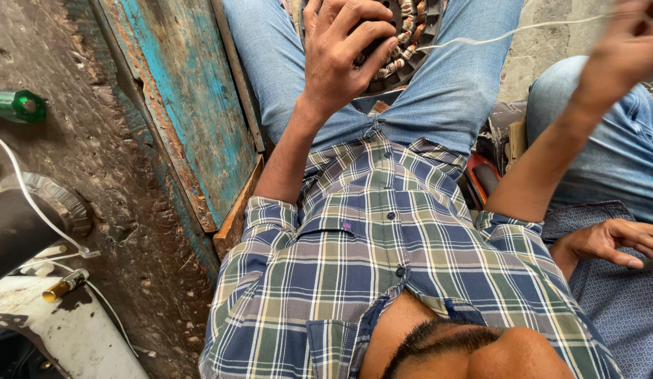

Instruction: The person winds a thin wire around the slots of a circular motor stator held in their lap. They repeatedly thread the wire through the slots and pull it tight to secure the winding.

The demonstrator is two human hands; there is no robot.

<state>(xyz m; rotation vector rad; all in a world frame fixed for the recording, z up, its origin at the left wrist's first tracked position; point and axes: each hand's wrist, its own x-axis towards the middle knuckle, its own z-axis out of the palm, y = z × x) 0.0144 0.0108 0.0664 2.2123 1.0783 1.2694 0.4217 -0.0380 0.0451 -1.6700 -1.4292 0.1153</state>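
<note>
**Stator in your lap, wire drawn out to the right**

Your left hand [344, 52] lies over the stator [404, 35], a round motor core ringed with copper coils, which rests between your thighs at the top of the view. The grip is clamped: the fingers curl over the core's near edge and partly hide it, so only its right-hand arc of coils shows.

Your right hand [631, 42] is raised well apart from the core, out to the right and blurred. Its fingers look pinched together on the wire [523, 29], though the blur keeps that from being certain. The thin pale wire runs as a nearly level line from the coils across to that hand, so its long axis lies left to right, pointing away from the stator. The left hand is the nearer one to the core; the right holds only the strand's far end.

Beside you, another person's hand [607, 242] rests on a patterned cloth. A green bottle [18, 105] lies on the floor at the far left, next to a worn blue board [193, 105].
</note>
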